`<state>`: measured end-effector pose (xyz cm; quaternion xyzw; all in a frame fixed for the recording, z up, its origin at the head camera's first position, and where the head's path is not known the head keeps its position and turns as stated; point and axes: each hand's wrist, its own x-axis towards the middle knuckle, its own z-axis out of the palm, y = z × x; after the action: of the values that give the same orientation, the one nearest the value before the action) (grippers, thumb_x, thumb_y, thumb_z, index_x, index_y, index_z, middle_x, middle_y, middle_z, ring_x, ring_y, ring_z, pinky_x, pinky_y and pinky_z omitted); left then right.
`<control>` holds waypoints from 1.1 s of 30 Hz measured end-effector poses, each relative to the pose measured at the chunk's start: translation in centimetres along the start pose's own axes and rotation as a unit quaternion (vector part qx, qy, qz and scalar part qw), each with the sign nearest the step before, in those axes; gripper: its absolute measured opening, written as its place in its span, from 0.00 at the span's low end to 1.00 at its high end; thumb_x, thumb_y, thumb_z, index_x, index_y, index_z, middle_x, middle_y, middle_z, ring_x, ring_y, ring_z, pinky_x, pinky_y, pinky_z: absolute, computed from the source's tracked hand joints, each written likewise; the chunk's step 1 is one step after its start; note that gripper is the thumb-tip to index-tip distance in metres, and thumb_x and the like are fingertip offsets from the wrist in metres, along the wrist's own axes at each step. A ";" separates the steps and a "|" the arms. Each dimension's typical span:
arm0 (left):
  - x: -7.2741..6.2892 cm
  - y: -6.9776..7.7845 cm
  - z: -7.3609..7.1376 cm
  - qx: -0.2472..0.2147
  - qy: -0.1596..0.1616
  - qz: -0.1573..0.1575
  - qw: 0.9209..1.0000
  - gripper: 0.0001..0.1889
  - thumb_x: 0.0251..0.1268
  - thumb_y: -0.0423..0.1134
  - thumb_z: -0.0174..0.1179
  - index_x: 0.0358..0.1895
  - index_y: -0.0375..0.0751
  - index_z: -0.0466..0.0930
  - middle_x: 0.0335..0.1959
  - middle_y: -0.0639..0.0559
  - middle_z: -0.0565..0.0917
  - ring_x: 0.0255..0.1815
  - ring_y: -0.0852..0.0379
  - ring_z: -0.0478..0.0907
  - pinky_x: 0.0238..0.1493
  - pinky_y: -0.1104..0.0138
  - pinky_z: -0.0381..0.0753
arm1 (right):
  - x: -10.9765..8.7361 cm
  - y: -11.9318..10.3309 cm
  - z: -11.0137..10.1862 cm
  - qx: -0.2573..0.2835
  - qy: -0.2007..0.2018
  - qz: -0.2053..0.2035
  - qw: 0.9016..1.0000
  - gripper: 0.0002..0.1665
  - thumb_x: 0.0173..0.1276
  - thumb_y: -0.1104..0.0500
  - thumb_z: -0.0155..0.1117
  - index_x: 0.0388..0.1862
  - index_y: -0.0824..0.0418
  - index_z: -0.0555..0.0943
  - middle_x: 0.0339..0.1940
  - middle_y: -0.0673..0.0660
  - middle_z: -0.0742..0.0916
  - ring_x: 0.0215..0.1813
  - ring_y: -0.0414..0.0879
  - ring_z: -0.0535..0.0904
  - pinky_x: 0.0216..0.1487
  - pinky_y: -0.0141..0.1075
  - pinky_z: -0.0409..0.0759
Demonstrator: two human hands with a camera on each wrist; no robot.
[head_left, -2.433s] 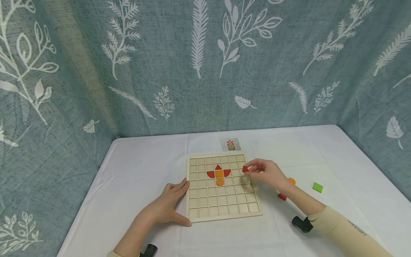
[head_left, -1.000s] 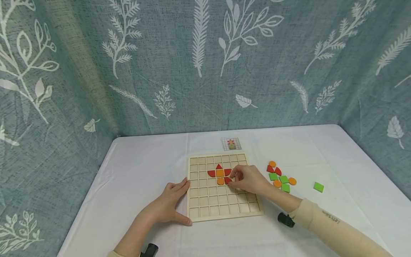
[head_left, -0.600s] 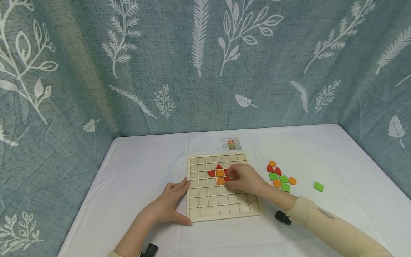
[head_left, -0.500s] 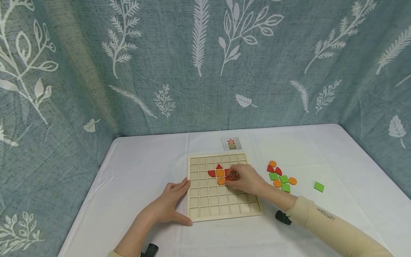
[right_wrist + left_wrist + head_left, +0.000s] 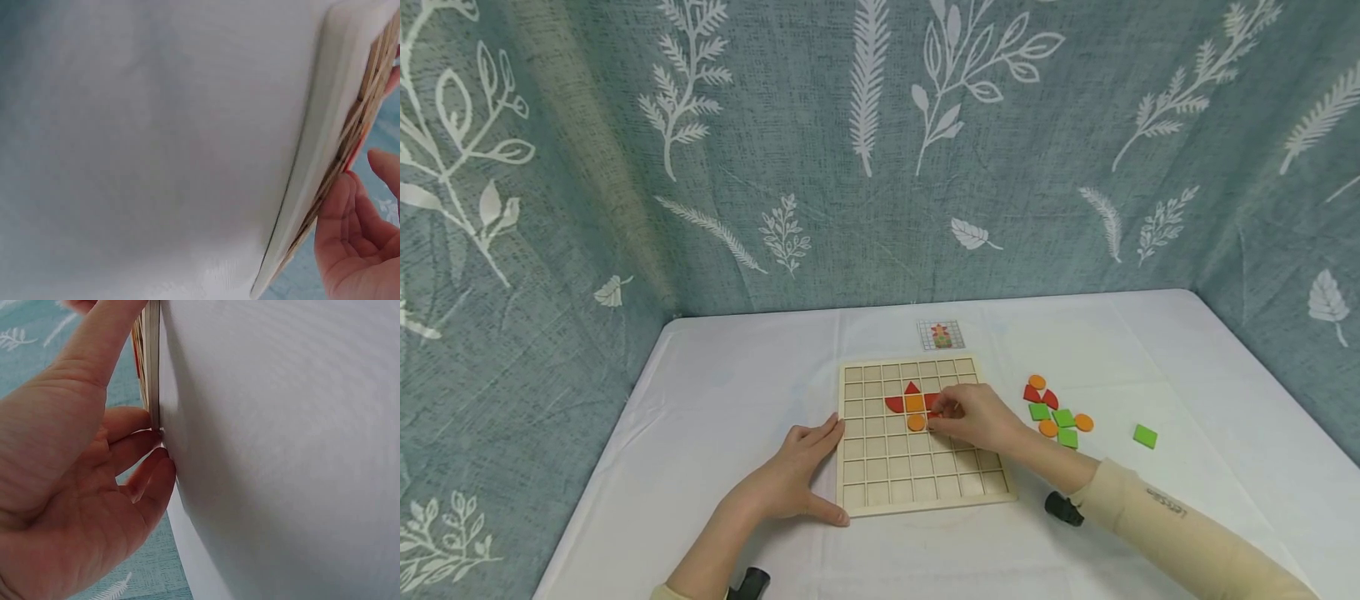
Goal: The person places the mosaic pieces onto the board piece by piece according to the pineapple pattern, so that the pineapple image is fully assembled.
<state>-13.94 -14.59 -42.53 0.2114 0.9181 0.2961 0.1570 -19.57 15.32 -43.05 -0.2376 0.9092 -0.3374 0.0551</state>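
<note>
A square wooden grid board (image 5: 889,471) lies on the white-covered table. In its cells sit an orange square tile (image 5: 913,403), an orange round tile (image 5: 916,422), a red triangle (image 5: 912,388) and rounded red tiles on both sides. My left hand (image 5: 793,475) rests against the board's left edge, thumb at the near corner and fingers spread along the side. My right hand (image 5: 977,414) is over the board, thumb and fingertips at a red tile (image 5: 933,414) to the right of the orange round one. Its fingers cover most of that tile.
A small pattern card (image 5: 941,335) lies behind the board. To the right is a loose group of orange rounds, red tiles and green squares (image 5: 1063,418). Another green tile (image 5: 1146,436) lies farther right. A leaf-patterned curtain (image 5: 820,150) hangs behind the table.
My right hand has brought a red tile from the board's right edge to the cell beside the orange round tile, then shifted only slightly there. The left hand has stayed put.
</note>
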 end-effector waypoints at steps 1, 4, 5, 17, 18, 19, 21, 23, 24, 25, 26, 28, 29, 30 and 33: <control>0.0 0.0 0.0 0.001 0.000 0.001 1.000 0.64 0.30 0.55 0.82 0.75 0.34 0.56 0.77 0.42 0.54 0.65 0.45 0.57 0.65 0.47 0.64 | 0.0 0.1 -0.1 0.004 0.000 0.005 1.000 0.05 0.64 0.57 0.70 0.33 0.56 0.83 0.25 0.44 0.81 0.28 0.39 0.74 0.30 0.31 0.75; 0.0 0.1 0.0 0.005 0.001 0.003 1.000 0.64 0.30 0.55 0.82 0.75 0.34 0.56 0.77 0.41 0.54 0.65 0.44 0.58 0.65 0.47 0.65 | -0.2 0.3 -0.4 0.011 0.008 0.022 1.000 0.03 0.67 0.57 0.67 0.34 0.55 0.84 0.26 0.43 0.82 0.29 0.39 0.75 0.32 0.32 0.76; 0.0 0.1 0.0 0.006 0.001 0.003 1.000 0.64 0.29 0.55 0.82 0.75 0.34 0.56 0.77 0.41 0.54 0.66 0.44 0.58 0.65 0.47 0.65 | -0.3 0.5 -0.5 0.013 0.012 0.027 0.999 0.03 0.67 0.57 0.67 0.35 0.54 0.85 0.27 0.43 0.82 0.30 0.39 0.75 0.33 0.33 0.76; 0.0 0.1 0.0 0.008 0.000 0.000 1.000 0.65 0.29 0.55 0.82 0.75 0.33 0.56 0.77 0.40 0.54 0.65 0.44 0.57 0.65 0.46 0.65 | -2.4 2.4 -2.6 0.032 0.047 0.058 0.997 0.05 0.66 0.59 0.66 0.38 0.58 0.86 0.28 0.46 0.83 0.30 0.40 0.78 0.29 0.33 0.75; 0.0 0.1 0.0 0.008 0.000 0.000 1.000 0.65 0.29 0.55 0.82 0.75 0.33 0.56 0.77 0.40 0.54 0.65 0.44 0.58 0.65 0.46 0.65 | -2.7 2.6 -2.8 0.031 0.049 0.063 0.996 0.05 0.66 0.59 0.66 0.39 0.58 0.86 0.29 0.46 0.83 0.31 0.40 0.78 0.28 0.33 0.75; 0.0 0.1 0.0 0.007 -0.001 0.001 1.000 0.65 0.29 0.55 0.82 0.75 0.33 0.56 0.77 0.40 0.54 0.65 0.44 0.57 0.65 0.46 0.65 | -2.9 2.7 -3.1 0.032 0.052 0.068 0.996 0.05 0.66 0.59 0.66 0.39 0.58 0.86 0.29 0.46 0.83 0.31 0.40 0.78 0.28 0.33 0.75; 0.1 0.1 0.0 0.007 -0.001 0.001 1.000 0.65 0.29 0.55 0.82 0.75 0.33 0.56 0.77 0.40 0.54 0.65 0.44 0.57 0.65 0.46 0.65 | -3.4 3.1 -3.6 0.032 0.058 0.080 0.995 0.06 0.66 0.59 0.65 0.40 0.57 0.86 0.29 0.46 0.83 0.32 0.41 0.79 0.30 0.34 0.75; 0.1 0.1 0.0 0.007 -0.002 0.002 1.000 0.65 0.29 0.55 0.82 0.75 0.33 0.56 0.77 0.40 0.54 0.65 0.44 0.58 0.65 0.46 0.65 | -3.9 3.6 -4.1 0.026 0.065 0.087 0.994 0.07 0.66 0.58 0.65 0.41 0.57 0.86 0.29 0.46 0.83 0.32 0.40 0.79 0.32 0.36 0.75; 0.1 0.1 0.0 0.006 -0.002 0.001 1.000 0.65 0.29 0.55 0.82 0.75 0.33 0.56 0.77 0.40 0.54 0.65 0.44 0.58 0.65 0.46 0.65 | -4.1 4.0 -4.4 0.023 0.069 0.091 0.993 0.08 0.66 0.58 0.65 0.42 0.57 0.86 0.29 0.46 0.83 0.30 0.40 0.79 0.31 0.36 0.75; 0.1 0.1 0.0 0.005 -0.003 0.001 1.000 0.65 0.29 0.55 0.82 0.75 0.33 0.56 0.77 0.40 0.54 0.65 0.44 0.57 0.65 0.46 0.65 | -4.3 4.3 -4.7 0.020 0.074 0.094 0.993 0.08 0.66 0.59 0.65 0.42 0.58 0.86 0.28 0.47 0.83 0.28 0.41 0.78 0.31 0.36 0.75; 0.1 0.1 0.0 0.005 -0.003 0.000 1.000 0.65 0.29 0.55 0.82 0.75 0.33 0.56 0.77 0.40 0.54 0.65 0.44 0.58 0.65 0.46 0.65 | -4.6 4.6 -5.0 0.016 0.078 0.099 0.992 0.09 0.66 0.59 0.65 0.43 0.59 0.86 0.28 0.47 0.83 0.28 0.41 0.78 0.32 0.36 0.75; 0.1 0.1 0.1 0.005 -0.002 -0.001 1.000 0.65 0.29 0.55 0.82 0.75 0.34 0.56 0.77 0.41 0.54 0.65 0.44 0.58 0.65 0.46 0.65 | -5.0 5.1 -5.7 0.007 0.087 0.106 0.991 0.09 0.67 0.59 0.65 0.44 0.60 0.85 0.29 0.48 0.83 0.28 0.43 0.77 0.30 0.37 0.75; 0.2 0.1 0.1 0.006 -0.002 -0.002 1.000 0.65 0.29 0.55 0.82 0.75 0.34 0.56 0.77 0.41 0.54 0.65 0.44 0.58 0.65 0.46 0.65 | -5.3 5.4 -6.0 0.003 0.092 0.110 0.990 0.10 0.67 0.60 0.65 0.45 0.61 0.85 0.29 0.48 0.83 0.29 0.44 0.76 0.30 0.37 0.75; 0.2 0.0 0.1 0.007 -0.001 -0.003 1.000 0.65 0.29 0.55 0.82 0.75 0.34 0.56 0.77 0.41 0.54 0.65 0.44 0.58 0.65 0.46 0.65 | -5.5 5.6 -6.4 -0.002 0.096 0.117 0.988 0.10 0.67 0.59 0.65 0.45 0.61 0.85 0.30 0.49 0.84 0.30 0.44 0.77 0.31 0.37 0.75; 0.2 0.0 0.1 0.007 -0.001 -0.005 1.000 0.65 0.29 0.55 0.82 0.75 0.34 0.56 0.77 0.41 0.54 0.65 0.45 0.58 0.65 0.46 0.65 | -6.1 6.2 -7.4 -0.013 0.107 0.135 0.985 0.11 0.68 0.58 0.65 0.46 0.60 0.84 0.33 0.50 0.85 0.37 0.46 0.78 0.31 0.37 0.75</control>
<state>-14.08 -14.46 -42.65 0.2084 0.9212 0.2883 0.1578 -18.55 26.57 -41.71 -0.0762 0.9378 -0.3387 -0.0002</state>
